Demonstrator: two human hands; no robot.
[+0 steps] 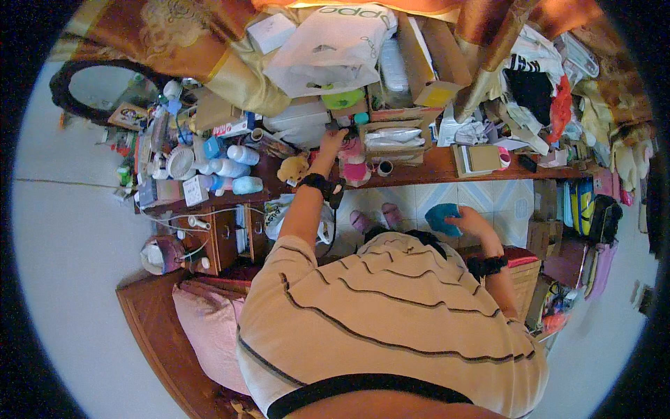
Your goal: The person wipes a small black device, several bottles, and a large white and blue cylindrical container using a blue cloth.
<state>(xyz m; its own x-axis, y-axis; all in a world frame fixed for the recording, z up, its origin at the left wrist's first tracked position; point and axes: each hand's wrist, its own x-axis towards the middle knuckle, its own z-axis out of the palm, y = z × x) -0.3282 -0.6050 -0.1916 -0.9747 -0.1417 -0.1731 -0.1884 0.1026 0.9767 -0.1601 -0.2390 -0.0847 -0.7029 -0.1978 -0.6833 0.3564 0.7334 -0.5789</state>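
Observation:
My left hand (331, 145) reaches across to the middle of the desk, its fingers curled at the back beside a pink plush toy (354, 167). What they hold, if anything, is too small and dark to make out. A small tan teddy bear (292, 169) sits just left of that wrist. Low over the tiled floor, in front of the desk edge, my right hand (474, 225) is closed on a teal cloth (441, 219). Both wrists wear black bands.
Bottles (234, 167), a white round fan-like item (181, 162) and an oval mirror (105, 87) crowd the desk's left. A dark-filled cup (384, 167) stands near the front edge. Behind are a white plastic bag (331, 56) and cardboard boxes (433, 59); clothes (534, 94) pile at right.

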